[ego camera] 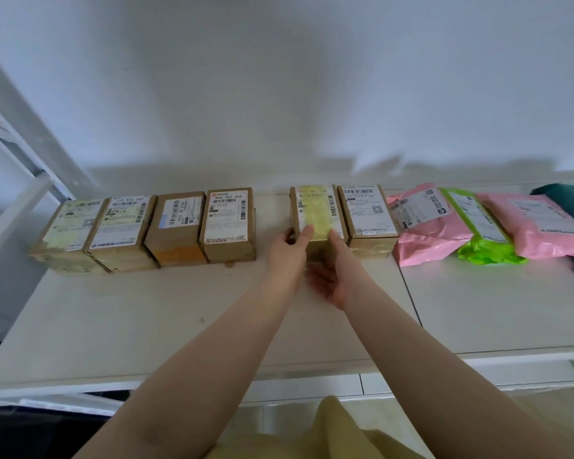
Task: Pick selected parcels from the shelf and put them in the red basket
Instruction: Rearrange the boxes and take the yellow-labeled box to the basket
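Both hands grasp one brown cardboard box with a yellow-taped label (315, 220) on the white shelf (179, 309): left hand (287, 251) clasps its left side, right hand (332, 273) cups the front and right edge. Box sits on the shelf, not yet lifted. Behind and beside: five more cardboard boxes, then pink and green mailer bags (461, 223) at right. Red basket not in view; most picking likely remains.
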`<state>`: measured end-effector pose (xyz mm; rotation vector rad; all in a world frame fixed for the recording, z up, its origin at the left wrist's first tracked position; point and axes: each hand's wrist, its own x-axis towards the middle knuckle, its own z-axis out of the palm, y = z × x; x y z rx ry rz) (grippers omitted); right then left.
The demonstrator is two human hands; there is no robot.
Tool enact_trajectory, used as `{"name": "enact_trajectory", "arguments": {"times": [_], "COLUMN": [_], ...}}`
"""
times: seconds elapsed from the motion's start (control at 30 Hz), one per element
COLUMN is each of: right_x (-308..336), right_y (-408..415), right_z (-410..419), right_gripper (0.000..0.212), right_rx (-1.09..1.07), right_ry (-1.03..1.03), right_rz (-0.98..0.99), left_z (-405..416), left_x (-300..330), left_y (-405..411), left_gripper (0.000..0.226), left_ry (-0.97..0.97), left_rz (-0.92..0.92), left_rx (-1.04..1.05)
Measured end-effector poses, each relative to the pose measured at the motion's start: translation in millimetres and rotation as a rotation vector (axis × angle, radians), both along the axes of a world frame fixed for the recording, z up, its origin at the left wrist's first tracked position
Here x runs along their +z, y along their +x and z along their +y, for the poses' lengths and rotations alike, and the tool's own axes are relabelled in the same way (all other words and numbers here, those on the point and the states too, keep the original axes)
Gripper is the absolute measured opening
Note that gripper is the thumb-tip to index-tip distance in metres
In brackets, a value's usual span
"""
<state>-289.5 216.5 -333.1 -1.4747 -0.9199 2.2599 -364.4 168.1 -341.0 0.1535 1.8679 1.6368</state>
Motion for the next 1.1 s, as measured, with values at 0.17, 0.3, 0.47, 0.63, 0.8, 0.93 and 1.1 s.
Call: {"name": "enact_trajectory", "arguments": {"times": [0.17, 0.3, 0.47, 0.63, 0.8, 0.93, 1.1], "right_x": [-8.5, -17.4, -22.9, -19.9, -9.1, -3.1, 1.4], "right_y": [12.0, 21.4, 25.8, 27.9, 33.9, 39.7, 43.5], "right_z": [-0.6, -2.3, -5.6, -3.1, -1.4, -1.7, -1.0], "right_gripper": [0.041, 0.037, 0.047, 0.068, 0.051, 0.050, 0.046], "right_rx": [0.075, 0.095, 0.083, 0.099, 0.140, 0.163, 0.173], "right_ry": [0.109, 0.208, 0.223, 0.230, 0.296, 0.299, 0.280], "right_rz": [-0.040, 0.023, 0.169, 0.243, 0.307, 0.357, 0.418], "left_z": [-14.9, -23.1, -34.5, -48.8, -60.5, -65.2, -69.3], "left_x": [-8.4, -17.9, -21.0, -8.4, 8.7, 17.9, 22.1], "left_y": [10.2, 14.4, 20.0, 27.2, 37.2, 35.7, 28.5], "left_gripper": [0.040, 0.032, 0.023, 0.024, 0.031, 0.038, 0.069], "left_ry": [0.140, 0.205, 0.225, 0.221, 0.234, 0.301, 0.293], "left_rz": [0.024, 0.031, 0.063, 0.178, 0.277, 0.149, 0.058], "left_rx": [0.028, 0.048, 0.072, 0.035, 0.000, 0.053, 0.061]}}
